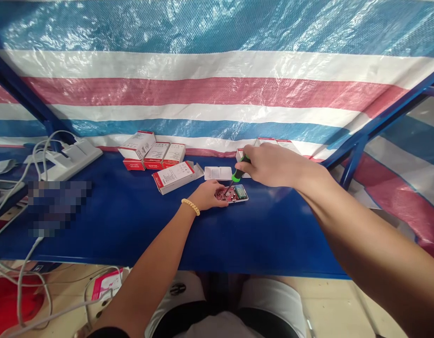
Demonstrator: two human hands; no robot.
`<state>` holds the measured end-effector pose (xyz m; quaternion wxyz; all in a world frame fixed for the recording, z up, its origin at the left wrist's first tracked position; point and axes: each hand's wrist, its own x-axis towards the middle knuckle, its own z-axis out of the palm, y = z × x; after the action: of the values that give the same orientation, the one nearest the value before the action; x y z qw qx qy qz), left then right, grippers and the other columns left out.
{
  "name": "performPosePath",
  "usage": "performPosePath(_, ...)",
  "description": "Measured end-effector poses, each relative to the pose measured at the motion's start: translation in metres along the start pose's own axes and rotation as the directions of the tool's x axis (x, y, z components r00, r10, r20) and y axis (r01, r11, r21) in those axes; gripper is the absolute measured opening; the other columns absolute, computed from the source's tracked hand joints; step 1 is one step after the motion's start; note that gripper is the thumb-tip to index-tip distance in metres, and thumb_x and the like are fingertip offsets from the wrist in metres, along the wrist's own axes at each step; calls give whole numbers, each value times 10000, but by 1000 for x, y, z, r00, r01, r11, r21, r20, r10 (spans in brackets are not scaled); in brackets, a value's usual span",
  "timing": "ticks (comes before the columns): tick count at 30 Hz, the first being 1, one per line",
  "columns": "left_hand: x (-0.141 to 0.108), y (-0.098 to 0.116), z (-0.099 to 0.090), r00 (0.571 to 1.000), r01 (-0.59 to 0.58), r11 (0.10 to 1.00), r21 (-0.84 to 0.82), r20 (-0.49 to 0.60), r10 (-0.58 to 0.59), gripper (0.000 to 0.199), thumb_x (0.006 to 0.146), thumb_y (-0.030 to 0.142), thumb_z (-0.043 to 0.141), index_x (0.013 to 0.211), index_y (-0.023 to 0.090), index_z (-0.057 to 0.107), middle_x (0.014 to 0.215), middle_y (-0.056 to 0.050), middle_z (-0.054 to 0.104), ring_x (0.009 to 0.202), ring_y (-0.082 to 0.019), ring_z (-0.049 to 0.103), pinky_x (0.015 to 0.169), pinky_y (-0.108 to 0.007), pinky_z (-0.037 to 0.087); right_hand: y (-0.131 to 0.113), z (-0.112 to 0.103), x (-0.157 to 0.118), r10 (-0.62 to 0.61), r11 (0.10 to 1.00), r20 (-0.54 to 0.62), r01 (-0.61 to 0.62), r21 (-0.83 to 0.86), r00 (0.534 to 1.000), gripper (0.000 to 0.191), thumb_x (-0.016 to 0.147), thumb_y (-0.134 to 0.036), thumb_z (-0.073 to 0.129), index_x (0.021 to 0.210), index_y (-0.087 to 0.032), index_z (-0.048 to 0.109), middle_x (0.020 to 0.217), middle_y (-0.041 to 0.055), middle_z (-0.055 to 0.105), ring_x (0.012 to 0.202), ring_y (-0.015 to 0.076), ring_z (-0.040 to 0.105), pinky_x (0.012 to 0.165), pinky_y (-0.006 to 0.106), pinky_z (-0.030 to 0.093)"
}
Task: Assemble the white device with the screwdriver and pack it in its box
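On the blue table lies an opened white device [243,200] with a red circuit board and a greenish display at its right end. Fingers of my left hand [207,195] grip its left end; a beaded yellow band circles that wrist. My right hand [269,164] is wrapped round a screwdriver [236,176] with a black and green handle. The shaft slants down to the circuit board; its exact tip contact is too small to tell. Just behind the device rests a white plastic cover [218,173].
Behind my left hand lies an open white and red carton [174,177], with several similar cartons [157,154] beyond it. More cartons [267,142] stand behind my right hand. A power strip [71,159] with white cables is at the left. A striped sheet [217,91] hangs behind the table [132,234].
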<state>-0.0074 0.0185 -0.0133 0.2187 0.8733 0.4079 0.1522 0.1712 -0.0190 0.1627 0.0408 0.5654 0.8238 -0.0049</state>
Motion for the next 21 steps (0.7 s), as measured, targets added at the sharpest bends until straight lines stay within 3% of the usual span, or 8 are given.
performPosePath(5, -1, 2, -2, 1000, 7, 1000, -1, 5, -7, 542, 730, 548, 675, 1107, 159, 677, 1034, -93, 639, 946, -247, 595, 843, -341, 470, -2, 3, 5, 14, 997, -62, -18, -68, 998, 511, 942, -499, 336, 952, -125, 683, 850, 183, 684, 850, 319, 636, 636, 344, 398)
performPosePath(11, 3, 5, -3, 998, 62, 998, 25, 30, -62, 577, 695, 549, 698, 1122, 161, 668, 1052, -93, 654, 958, -261, 601, 830, -345, 467, -4, 4, 9, 60, 996, -170, -70, -51, 984, 552, 900, -587, 385, 1009, -151, 705, 797, 186, 677, 877, 358, 629, 686, 392, 435)
performPosePath(16, 4, 8, -7, 992, 115, 993, -4, 56, -115, 595, 665, 534, 725, 1114, 150, 662, 1061, -88, 667, 975, -260, 607, 812, -325, 464, -6, 1, 12, 123, 992, -90, -126, -22, 988, 539, 898, -565, 375, 965, -151, 714, 872, 220, 667, 897, 395, 622, 698, 437, 420)
performPosePath(21, 3, 10, -9, 985, 156, 987, -33, 82, -152, 563, 663, 491, 741, 1105, 153, 657, 1103, -86, 653, 982, -247, 604, 804, -311, 463, 12, 1, 17, -8, 999, -23, 7, -38, 1000, 483, 908, -522, 359, 958, -174, 690, 774, 171, 673, 759, 327, 619, 648, 397, 407)
